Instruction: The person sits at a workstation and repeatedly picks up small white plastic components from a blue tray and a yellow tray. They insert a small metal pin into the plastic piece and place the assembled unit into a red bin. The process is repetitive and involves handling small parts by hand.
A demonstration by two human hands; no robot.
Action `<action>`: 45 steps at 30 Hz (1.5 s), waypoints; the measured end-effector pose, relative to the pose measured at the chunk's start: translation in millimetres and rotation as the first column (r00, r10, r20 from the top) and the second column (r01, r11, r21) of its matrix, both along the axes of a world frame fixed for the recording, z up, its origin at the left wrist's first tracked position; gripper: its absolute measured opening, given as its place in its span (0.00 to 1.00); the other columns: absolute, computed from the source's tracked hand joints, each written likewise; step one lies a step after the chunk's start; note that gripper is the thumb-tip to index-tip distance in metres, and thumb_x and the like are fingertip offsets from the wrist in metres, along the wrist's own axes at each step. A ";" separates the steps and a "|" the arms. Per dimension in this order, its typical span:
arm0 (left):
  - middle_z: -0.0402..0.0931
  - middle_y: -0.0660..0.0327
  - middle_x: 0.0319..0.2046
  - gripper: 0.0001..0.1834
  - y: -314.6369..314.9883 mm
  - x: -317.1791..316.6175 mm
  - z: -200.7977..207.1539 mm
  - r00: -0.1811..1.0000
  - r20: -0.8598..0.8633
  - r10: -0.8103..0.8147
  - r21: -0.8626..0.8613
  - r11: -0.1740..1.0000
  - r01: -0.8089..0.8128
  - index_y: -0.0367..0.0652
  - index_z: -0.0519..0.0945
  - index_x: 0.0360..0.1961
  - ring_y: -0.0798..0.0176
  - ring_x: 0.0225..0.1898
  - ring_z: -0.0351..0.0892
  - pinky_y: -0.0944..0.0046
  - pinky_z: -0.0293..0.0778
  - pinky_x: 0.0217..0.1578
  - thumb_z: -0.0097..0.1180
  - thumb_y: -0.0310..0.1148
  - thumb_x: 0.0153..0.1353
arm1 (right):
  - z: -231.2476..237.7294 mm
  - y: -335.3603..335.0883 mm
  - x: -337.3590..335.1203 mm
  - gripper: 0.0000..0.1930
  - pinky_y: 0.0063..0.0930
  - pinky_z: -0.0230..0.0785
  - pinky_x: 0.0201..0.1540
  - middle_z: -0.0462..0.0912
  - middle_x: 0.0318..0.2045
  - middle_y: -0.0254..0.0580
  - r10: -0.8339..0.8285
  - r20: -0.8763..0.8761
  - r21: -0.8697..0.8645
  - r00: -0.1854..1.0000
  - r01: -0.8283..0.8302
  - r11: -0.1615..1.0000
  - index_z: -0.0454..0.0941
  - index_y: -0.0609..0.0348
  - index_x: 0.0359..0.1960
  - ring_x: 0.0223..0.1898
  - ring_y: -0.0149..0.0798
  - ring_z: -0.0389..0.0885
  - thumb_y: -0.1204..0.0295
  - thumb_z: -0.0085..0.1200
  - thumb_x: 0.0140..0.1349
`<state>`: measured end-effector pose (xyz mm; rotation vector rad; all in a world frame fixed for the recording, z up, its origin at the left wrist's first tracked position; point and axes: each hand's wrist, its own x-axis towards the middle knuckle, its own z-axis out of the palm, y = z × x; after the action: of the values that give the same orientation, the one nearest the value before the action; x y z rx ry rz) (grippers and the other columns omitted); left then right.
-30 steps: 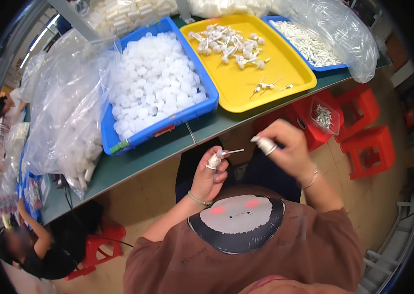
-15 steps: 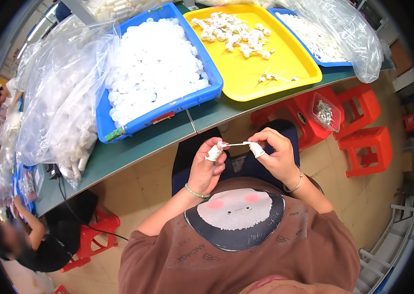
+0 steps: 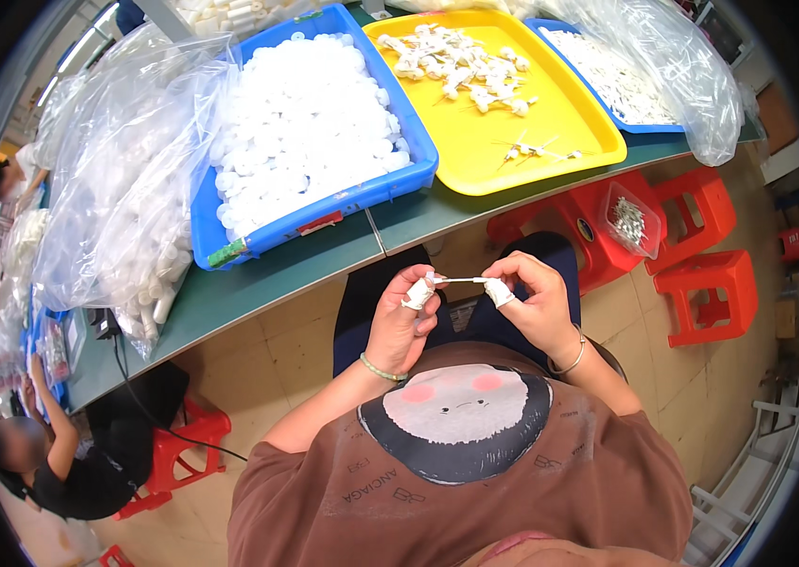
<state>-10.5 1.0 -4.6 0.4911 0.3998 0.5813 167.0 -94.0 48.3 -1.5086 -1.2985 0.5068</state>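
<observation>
Over my lap, a thin white rod is stretched level between my two hands. My left hand pinches its left end, where a small whitish piece shows at the fingertips. The rod's other end is in the pinch of my right hand. White wrapping covers both thumbs. What the fingertips cover is hidden. Beyond my hands, a blue tray is heaped with small white plastic caps. Beside it a yellow tray holds white pieces with thin pins, several lying apart near its front.
A green table bears the trays, a plastic bag of white tubes and a blue tray of small white parts. Red stools stand right; one holds a clear box of metal pins. Another person sits at left.
The view has shifted slightly, so the trays sit a little to the right. My hands keep the same pinch on the rod. The person at left has raised their hands.
</observation>
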 end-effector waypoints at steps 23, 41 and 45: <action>0.75 0.63 0.37 0.10 -3.6 2.0 -3.7 0.996 -0.084 -0.021 0.123 0.992 0.031 0.46 0.74 0.46 0.77 0.27 0.65 0.81 0.59 0.19 0.55 0.31 0.63 | -8.1 8.4 -18.7 0.08 0.25 0.68 0.30 0.77 0.28 0.41 0.051 0.003 0.038 0.999 -0.051 0.998 0.76 0.61 0.35 0.26 0.36 0.77 0.79 0.57 0.53; 0.72 0.52 0.43 0.10 0.0 1.0 -14.1 0.983 -0.140 -0.122 -0.447 0.893 0.047 0.36 0.72 0.43 0.57 0.43 0.76 0.65 0.77 0.39 0.47 0.30 0.64 | 88.4 97.2 113.2 0.13 0.32 0.72 0.43 0.82 0.35 0.49 -0.204 0.587 0.238 0.783 0.074 0.968 0.81 0.61 0.41 0.37 0.45 0.80 0.79 0.50 0.55; 0.72 0.51 0.45 0.11 1.4 1.5 -13.8 0.981 -0.099 -0.169 -0.431 0.896 0.111 0.36 0.72 0.45 0.57 0.43 0.76 0.64 0.78 0.41 0.45 0.29 0.65 | 99.7 96.6 127.8 0.14 0.30 0.72 0.42 0.83 0.35 0.49 -0.074 0.560 -0.076 0.825 0.140 0.987 0.81 0.63 0.40 0.36 0.41 0.81 0.80 0.48 0.53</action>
<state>-9.0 2.4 -18.4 0.1367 0.5982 0.3060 294.8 2.6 148.0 -1.9010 -1.6326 0.0538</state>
